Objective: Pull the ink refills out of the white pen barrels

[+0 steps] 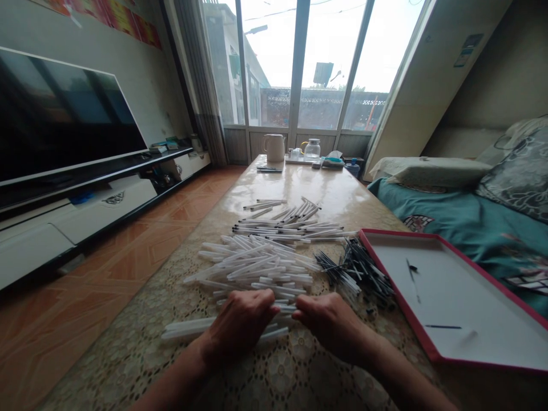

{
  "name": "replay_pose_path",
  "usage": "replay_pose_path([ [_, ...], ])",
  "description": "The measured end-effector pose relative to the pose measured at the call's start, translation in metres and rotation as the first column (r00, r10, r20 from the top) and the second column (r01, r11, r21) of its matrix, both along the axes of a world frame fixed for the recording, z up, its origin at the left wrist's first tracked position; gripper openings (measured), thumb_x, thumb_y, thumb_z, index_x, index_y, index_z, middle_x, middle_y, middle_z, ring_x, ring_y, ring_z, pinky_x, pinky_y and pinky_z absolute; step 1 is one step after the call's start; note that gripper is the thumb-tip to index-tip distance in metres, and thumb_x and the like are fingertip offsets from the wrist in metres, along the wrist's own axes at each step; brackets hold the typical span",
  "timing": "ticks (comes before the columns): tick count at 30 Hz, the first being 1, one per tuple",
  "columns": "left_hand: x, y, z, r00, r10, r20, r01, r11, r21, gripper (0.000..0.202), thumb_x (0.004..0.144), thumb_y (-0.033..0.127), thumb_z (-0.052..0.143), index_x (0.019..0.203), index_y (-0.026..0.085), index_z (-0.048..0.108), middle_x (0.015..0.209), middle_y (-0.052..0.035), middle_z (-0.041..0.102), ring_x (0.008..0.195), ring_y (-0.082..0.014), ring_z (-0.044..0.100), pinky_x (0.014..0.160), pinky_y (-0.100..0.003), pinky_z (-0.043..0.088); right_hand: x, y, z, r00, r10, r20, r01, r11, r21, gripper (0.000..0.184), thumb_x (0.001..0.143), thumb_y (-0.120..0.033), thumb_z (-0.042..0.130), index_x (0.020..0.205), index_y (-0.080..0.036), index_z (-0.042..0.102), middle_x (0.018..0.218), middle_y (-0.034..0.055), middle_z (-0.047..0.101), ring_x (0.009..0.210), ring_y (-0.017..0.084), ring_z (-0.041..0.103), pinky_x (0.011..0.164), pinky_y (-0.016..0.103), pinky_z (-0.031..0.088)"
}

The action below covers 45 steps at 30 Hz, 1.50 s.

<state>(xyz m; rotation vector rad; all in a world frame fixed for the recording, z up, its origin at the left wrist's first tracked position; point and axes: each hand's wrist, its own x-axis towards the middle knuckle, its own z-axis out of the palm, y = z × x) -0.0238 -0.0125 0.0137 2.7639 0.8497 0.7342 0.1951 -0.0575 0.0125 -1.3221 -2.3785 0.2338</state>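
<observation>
Left hand (240,322) palm down, fingers bent, on some long clear tubes (252,268) at the near end of a big messy heap. Right hand (329,325) palm down too, just beside it, fingertips at the tube ends. Both hands half curled, not flat and not in tight fists; no way to tell if either one really grips.

All the tubes on a lace cloth (274,377) over a long shiny table (299,182). More tubes farther on, in a neater spread. To the right, a pile of thin black ink sticks (355,271), right by a white tray (454,308) with a red edge. Two ink sticks (443,326) lying in the tray.

At the far end of the table, a white jug (274,147) and a glass jug (312,149). On the left, a big TV (64,120). On the right, a bed (471,240) with a green sheet.
</observation>
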Motion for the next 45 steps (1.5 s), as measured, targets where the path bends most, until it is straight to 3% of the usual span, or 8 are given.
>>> replay_pose_path([
  [7,0.003,-0.002,0.007,0.988,0.06,0.144,-0.019,0.961,-0.276,0.037,0.096,0.035,0.036,0.063,0.021,0.043,0.053,0.0047,0.044,0.046,-0.011,0.045,0.047,-0.023,0.03,0.015,0.005,0.016,0.988,0.011,0.155,-0.043,0.977,0.207,0.023,0.095,-0.031,0.05,0.076,-0.021,0.058,0.063,0.0001,0.061,0.052,0.012,0.051,0.048,0.026,0.025],
  [11,-0.014,0.009,0.014,0.851,0.37,0.374,-0.108,0.819,-0.564,0.049,0.096,0.048,0.024,0.055,0.023,0.032,0.044,0.0073,0.029,0.037,-0.0093,0.03,0.038,-0.022,0.025,0.048,0.01,0.015,0.97,-0.234,0.071,0.202,0.93,0.307,0.031,0.098,-0.031,0.041,0.073,-0.02,0.056,0.063,0.0014,0.059,0.054,0.013,0.053,0.051,0.025,0.029],
  [17,-0.013,0.022,0.017,0.79,0.487,0.374,-0.397,0.87,-0.293,0.026,0.088,0.038,0.05,0.085,0.017,0.064,0.063,0.0003,0.062,0.057,-0.0154,0.058,0.056,-0.025,0.044,0.047,0.015,0.002,0.957,-0.285,-0.053,0.29,0.942,0.169,0.036,0.1,-0.037,0.032,0.078,-0.02,0.055,0.068,0.0032,0.062,0.057,0.015,0.057,0.053,0.024,0.035],
  [22,-0.007,0.022,0.009,0.776,0.462,0.43,-0.373,0.885,-0.277,0.04,0.086,0.028,0.054,0.124,0.015,0.057,0.094,-0.0071,0.072,0.082,-0.0207,0.068,0.077,-0.033,0.051,0.027,0.012,0.002,0.958,-0.271,-0.099,0.279,0.957,0.084,0.028,0.099,-0.032,0.031,0.089,-0.021,0.055,0.077,0.005,0.064,0.067,0.018,0.062,0.06,0.025,0.04],
  [27,0.005,0.006,0.008,0.726,0.434,0.533,-0.086,0.827,-0.556,0.034,0.081,0.029,0.064,0.113,0.018,0.062,0.079,-0.0023,0.067,0.07,-0.0171,0.064,0.068,-0.03,0.053,0.014,0.005,0.007,0.966,-0.154,-0.209,0.148,0.988,-0.044,0.023,0.099,-0.027,0.032,0.086,-0.021,0.05,0.071,0.0003,0.059,0.06,0.014,0.054,0.058,0.023,0.038],
  [32,0.023,-0.006,0.007,0.723,0.381,0.576,0.345,0.523,-0.78,0.036,0.073,0.029,0.074,0.105,0.017,0.064,0.069,0.0019,0.063,0.051,-0.0092,0.056,0.049,-0.02,0.046,-0.004,-0.001,0.009,0.987,-0.049,-0.153,0.037,0.996,-0.083,0.028,0.098,-0.032,0.038,0.075,-0.02,0.05,0.069,0.0013,0.059,0.059,0.014,0.054,0.056,0.024,0.035],
  [38,0.017,0.0,0.004,0.652,0.513,0.558,0.343,0.457,-0.821,0.023,0.072,0.032,0.077,0.081,0.013,0.068,0.055,0.0005,0.064,0.047,-0.0077,0.053,0.046,-0.017,0.043,0.0,0.001,0.004,0.878,-0.119,-0.463,0.026,0.979,-0.202,0.033,0.099,-0.04,0.034,0.091,-0.018,0.057,0.071,0.0017,0.061,0.06,0.014,0.059,0.057,0.023,0.042],
  [45,0.009,0.005,0.006,0.553,0.608,0.57,0.363,0.44,-0.821,0.025,0.069,0.032,0.08,0.081,0.013,0.068,0.057,0.0002,0.066,0.05,-0.0075,0.055,0.048,-0.015,0.044,0.015,0.006,-0.004,0.718,-0.24,-0.653,-0.033,0.926,-0.377,0.043,0.098,-0.047,0.036,0.068,-0.019,0.048,0.055,-0.0043,0.046,0.043,0.007,0.04,0.041,0.018,0.031],
])
